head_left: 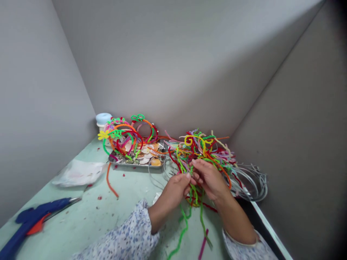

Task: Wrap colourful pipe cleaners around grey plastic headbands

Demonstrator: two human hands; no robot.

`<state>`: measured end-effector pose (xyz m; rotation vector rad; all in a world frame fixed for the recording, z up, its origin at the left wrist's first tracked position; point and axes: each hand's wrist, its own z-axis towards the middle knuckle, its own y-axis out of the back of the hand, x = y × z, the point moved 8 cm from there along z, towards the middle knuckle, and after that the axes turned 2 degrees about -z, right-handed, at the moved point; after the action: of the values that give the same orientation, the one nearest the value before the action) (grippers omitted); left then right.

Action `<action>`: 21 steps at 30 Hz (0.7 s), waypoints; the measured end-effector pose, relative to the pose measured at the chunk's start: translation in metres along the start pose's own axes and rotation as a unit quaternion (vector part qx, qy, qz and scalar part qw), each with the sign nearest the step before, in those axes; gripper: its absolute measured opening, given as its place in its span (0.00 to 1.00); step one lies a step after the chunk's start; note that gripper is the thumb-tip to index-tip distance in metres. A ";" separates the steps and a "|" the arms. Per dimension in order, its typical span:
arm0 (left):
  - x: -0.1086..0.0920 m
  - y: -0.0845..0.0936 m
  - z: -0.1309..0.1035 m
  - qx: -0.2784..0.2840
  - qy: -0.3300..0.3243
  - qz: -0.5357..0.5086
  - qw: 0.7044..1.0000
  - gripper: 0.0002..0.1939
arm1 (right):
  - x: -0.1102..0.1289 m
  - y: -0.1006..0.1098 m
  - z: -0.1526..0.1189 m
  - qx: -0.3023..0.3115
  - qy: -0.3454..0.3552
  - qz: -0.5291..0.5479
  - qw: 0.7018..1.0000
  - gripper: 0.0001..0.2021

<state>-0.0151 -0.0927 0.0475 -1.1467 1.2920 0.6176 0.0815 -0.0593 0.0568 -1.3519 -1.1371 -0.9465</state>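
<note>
Left hand: this hand [175, 189] is pinching green stems [186, 225] between thumb and finger, right of the frame's centre.
Right hand: this hand [211, 178] is bending its fingers together on the same stems, just beside the left fingertips.
Green stems: they are hanging below both hands, towards the lower centre.
Pile: many coloured stems [199, 142] are lying behind the hands.
Tray: the tray [135, 165] of shells is standing left of the pile.
Counter: a blue glue gun [40, 211] is resting on the counter [89, 209], lower left.
</note>
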 end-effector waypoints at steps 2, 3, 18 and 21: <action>0.000 0.000 0.000 -0.004 -0.006 -0.010 1.000 0.19 | 0.003 0.006 0.001 -0.019 0.012 0.002 1.000 0.15; 0.001 0.001 0.001 -0.008 -0.008 -0.008 1.000 0.19 | 0.004 0.009 0.002 -0.030 0.015 0.001 0.999 0.15; 0.019 -0.003 0.001 0.010 -0.002 0.041 0.999 0.20 | -0.001 0.020 0.005 -0.089 0.021 0.082 0.992 0.12; 0.018 -0.005 -0.001 -0.002 -0.004 0.000 1.000 0.19 | 0.000 0.023 0.006 -0.068 0.001 0.085 0.994 0.12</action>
<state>-0.0065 -0.0996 0.0322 -1.1461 1.2856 0.6239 0.1037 -0.0527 0.0509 -1.5320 -0.9529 -0.9131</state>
